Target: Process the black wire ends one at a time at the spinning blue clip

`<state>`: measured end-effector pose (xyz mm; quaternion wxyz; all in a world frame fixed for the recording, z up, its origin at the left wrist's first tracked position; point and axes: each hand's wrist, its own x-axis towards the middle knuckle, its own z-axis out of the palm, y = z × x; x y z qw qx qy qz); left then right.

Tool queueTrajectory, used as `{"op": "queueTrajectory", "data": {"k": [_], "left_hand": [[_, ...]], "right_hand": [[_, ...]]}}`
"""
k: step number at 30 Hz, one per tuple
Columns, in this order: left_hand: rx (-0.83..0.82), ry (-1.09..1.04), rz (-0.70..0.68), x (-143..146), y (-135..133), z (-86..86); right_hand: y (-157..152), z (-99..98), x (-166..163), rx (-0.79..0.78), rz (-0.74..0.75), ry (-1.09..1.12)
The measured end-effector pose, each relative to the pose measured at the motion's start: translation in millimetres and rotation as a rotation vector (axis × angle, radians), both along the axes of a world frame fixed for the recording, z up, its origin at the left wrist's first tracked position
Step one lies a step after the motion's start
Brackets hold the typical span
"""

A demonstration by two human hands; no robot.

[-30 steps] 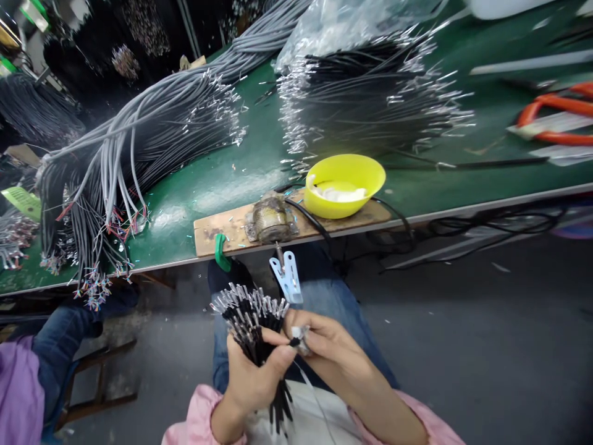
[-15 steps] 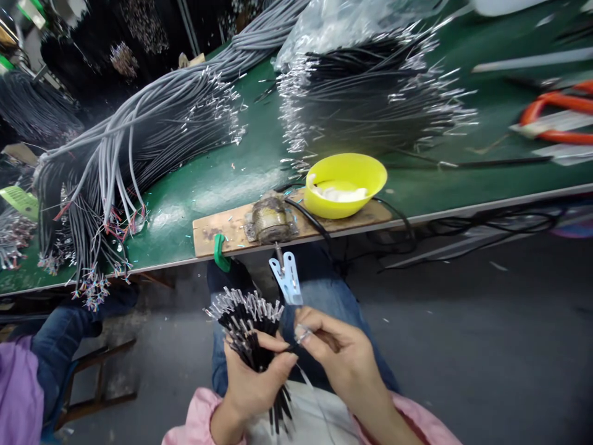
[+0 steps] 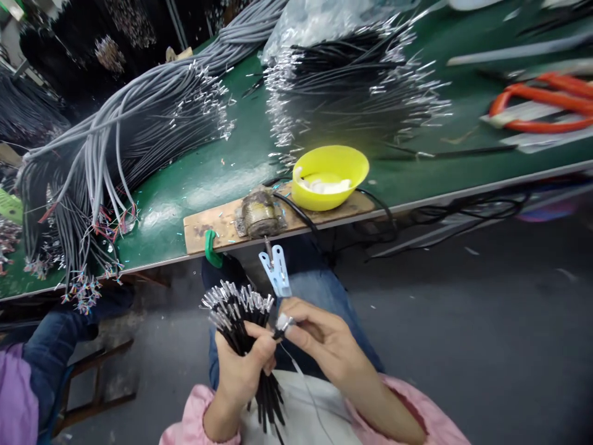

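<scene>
The left hand [image 3: 241, 368], angled upward, wraps a bundle [image 3: 236, 326] of black cables, silver ends up, over the jeans [image 3: 315, 287]. The right hand [image 3: 319, 340] leans in from the right, fingers bent, thumb and forefinger pinching a white scrap [image 3: 284, 321] near the left thumb. Beyond are a blue clip [image 3: 277, 272], a motor [image 3: 260, 212] and, right of it, a yellow bowl [image 3: 324, 201]; farther, grey cables [image 3: 139, 102].

Left fingers [image 3: 262, 351] hold black cables [image 3: 237, 335] (all silver-tipped above).
</scene>
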<state>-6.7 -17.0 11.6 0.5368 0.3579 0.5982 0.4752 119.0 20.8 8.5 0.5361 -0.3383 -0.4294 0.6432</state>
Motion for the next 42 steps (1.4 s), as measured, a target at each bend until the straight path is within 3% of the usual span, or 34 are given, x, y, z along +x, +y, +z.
{"op": "queueTrajectory", "data": {"k": [4, 6, 10, 14, 20, 24, 33, 42], "left_hand": [[0.039, 0.034, -0.054, -0.2, -0.4, 4.6], [0.076, 0.062, -0.059, 1.1, -1.3, 8.5], [0.166, 0.13, -0.023, 3.1, -2.4, 14.8], [0.263, 0.219, 0.051, -0.2, 4.0, 18.6], [0.329, 0.333, 0.093, -5.2, 18.9, 21.0], [0.328, 0.355, 0.069, -1.7, 23.6, 21.1], [0.261, 0.343, 0.044, 2.7, 31.3, 22.2], [0.18, 0.264, 0.01, -0.3, 24.2, 23.2]], "right_hand": [[1.4, -4.6, -0.3, -0.296, 0.209, 0.246], [6.3, -4.3, 2.5, -0.346, 0.183, 0.204], [24.5, 9.8, 10.3, -0.157, -0.103, -0.099], [43.7, 29.7, 6.8, 0.009, -0.056, -0.253], [59.2, 31.1, -11.5, -0.22, 0.083, 0.085], [61.7, 33.6, -16.8, -0.398, 0.038, 0.257], [64.7, 38.1, -21.2, -0.417, 0.003, 0.274], [57.0, 17.7, -10.8, -0.469, -0.093, 0.284]]}}
